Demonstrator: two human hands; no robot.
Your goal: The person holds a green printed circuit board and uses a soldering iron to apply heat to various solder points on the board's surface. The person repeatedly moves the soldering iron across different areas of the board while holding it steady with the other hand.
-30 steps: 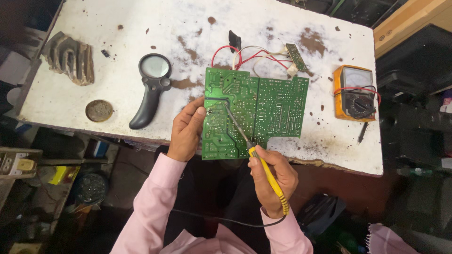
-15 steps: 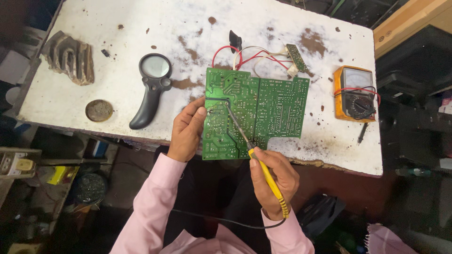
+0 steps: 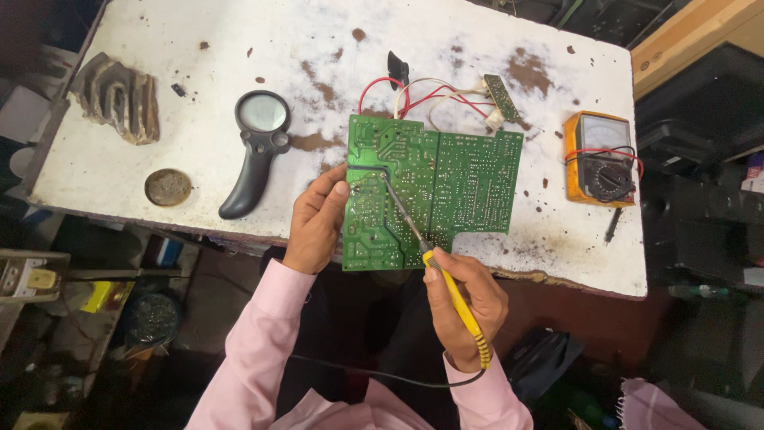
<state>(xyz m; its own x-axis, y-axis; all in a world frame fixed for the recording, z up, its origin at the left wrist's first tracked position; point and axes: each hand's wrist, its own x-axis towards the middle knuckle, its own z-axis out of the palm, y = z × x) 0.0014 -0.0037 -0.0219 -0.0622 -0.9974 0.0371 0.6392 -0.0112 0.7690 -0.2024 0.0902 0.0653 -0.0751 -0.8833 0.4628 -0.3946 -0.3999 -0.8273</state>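
Steadying the green printed circuit board [image 3: 430, 191] at its left edge, the left hand [image 3: 318, 219] pinned it flat on the stained white table [image 3: 199, 48]. The right hand [image 3: 465, 299] gripped a yellow-handled soldering iron [image 3: 446, 279] pen-fashion, tip on the board.

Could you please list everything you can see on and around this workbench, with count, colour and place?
circuit board: one, green, at the near edge of the table, partly overhanging it
soldering iron: one, yellow handle, tip on the board's left half
wires: several, red and white, behind the board
small board: one, green, at the wires' far end
magnifier: one, black, left of the board
multimeter: one, orange, at the table's right end
round tin: one, brownish, near the left front edge
ridged metal part: one, grey-brown, far left
table: one, white, stained
left hand: grips the board's left edge
right hand: holds the soldering iron
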